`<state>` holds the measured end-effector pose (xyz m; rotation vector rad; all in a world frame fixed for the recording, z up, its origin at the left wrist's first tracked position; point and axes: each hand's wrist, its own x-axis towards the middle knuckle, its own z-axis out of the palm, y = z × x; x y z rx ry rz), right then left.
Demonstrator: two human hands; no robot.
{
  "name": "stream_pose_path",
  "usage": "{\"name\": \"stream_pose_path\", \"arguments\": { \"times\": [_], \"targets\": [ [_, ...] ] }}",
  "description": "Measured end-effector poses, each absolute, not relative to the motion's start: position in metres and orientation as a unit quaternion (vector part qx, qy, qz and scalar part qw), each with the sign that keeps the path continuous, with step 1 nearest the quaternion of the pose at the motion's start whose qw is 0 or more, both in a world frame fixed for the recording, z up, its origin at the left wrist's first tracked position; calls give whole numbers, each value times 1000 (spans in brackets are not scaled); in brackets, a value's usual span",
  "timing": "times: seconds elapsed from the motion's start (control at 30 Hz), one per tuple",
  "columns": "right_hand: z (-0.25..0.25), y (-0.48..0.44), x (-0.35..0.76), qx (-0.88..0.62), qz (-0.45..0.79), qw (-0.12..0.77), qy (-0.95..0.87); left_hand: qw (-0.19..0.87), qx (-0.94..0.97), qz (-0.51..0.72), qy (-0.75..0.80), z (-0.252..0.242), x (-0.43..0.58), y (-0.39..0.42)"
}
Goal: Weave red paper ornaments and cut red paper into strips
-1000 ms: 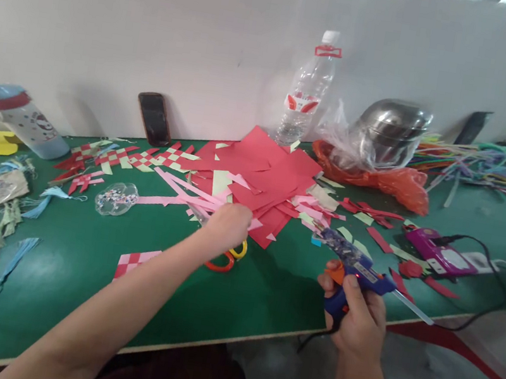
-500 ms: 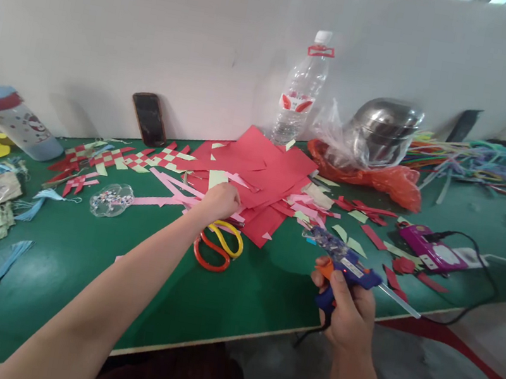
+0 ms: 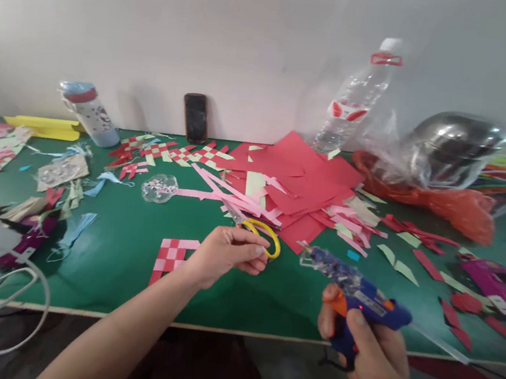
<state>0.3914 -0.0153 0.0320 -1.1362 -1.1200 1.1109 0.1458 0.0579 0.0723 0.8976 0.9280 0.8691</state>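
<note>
My right hand [image 3: 373, 356] grips a blue glue gun [image 3: 361, 293] by its handle, a finger on the orange trigger, its glittered nozzle pointing left over the table's front edge. My left hand [image 3: 223, 254] is closed in a pinch just above the green table [image 3: 117, 258]; what it holds is too small to make out. It hovers beside the yellow-handled scissors [image 3: 269, 238] and right of a red-and-white woven paper square [image 3: 172, 255]. Behind lie a pile of red paper sheets [image 3: 298, 177] and pink strips [image 3: 228, 195].
A water bottle [image 3: 355, 103], a phone [image 3: 196, 118] and a printed flask [image 3: 89, 113] stand by the white back wall. A steel bowl in plastic bags [image 3: 450, 157] sits at the right, a purple device [image 3: 500, 293] nearer. Tassels and a white cable [image 3: 8, 304] clutter the left.
My left hand drew back from the paper pile toward me, now pinched near the scissors' handle. The view swung left. The glue gun stays in my right hand.
</note>
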Motion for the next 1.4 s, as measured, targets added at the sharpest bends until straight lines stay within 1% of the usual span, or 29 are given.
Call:
{"name": "stream_pose_path", "arguments": {
  "times": [0.07, 0.17, 0.43, 0.67, 0.83, 1.07, 1.4],
  "targets": [
    [38, -24, 373, -447, 491, 537, -520, 728, 353, 421, 411, 67, 135, 45],
    [46, -31, 349, -428, 507, 537, -521, 733, 306, 446, 412, 63, 119, 31],
    [51, -38, 317, -420, 529, 491, -550, 731, 268, 462, 425, 57, 93, 9],
    [63, -50, 289, -489, 516, 487, -508, 744, 249, 475, 399, 51, 79, 1],
    [65, -53, 283, -504, 510, 467, -517, 745, 242, 483, 390, 49, 73, -2],
    [64, -55, 285, -484, 510, 439, -559, 740, 241, 495, 387, 41, 71, -5],
    [61, -57, 289, -500, 508, 423, -559, 740, 240, 507, 371, 37, 71, -6]
  ]
}}
